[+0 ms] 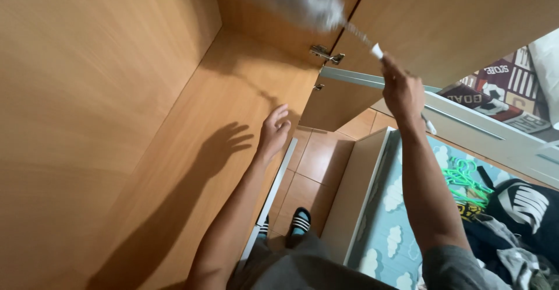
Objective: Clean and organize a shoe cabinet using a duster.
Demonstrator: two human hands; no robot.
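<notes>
My right hand (402, 89) is raised and grips the white handle of a grey fluffy duster (303, 2), whose blurred head is up inside the open wooden cupboard near its top back. My left hand (273, 130) rests with fingers apart against the edge of the cupboard's wooden shelf (221, 115), holding nothing. Its shadow falls on the wood to the left. The cupboard door (442, 16) stands open on a metal hinge (325, 53) just left of my right hand.
Orange floor tiles (317, 162) lie below, with my feet in slippers (300, 220). To the right is a bed with a blue cloud-pattern sheet (390, 226), green hangers (463, 176), dark clothes (521, 205) and a white frame rail (361, 191).
</notes>
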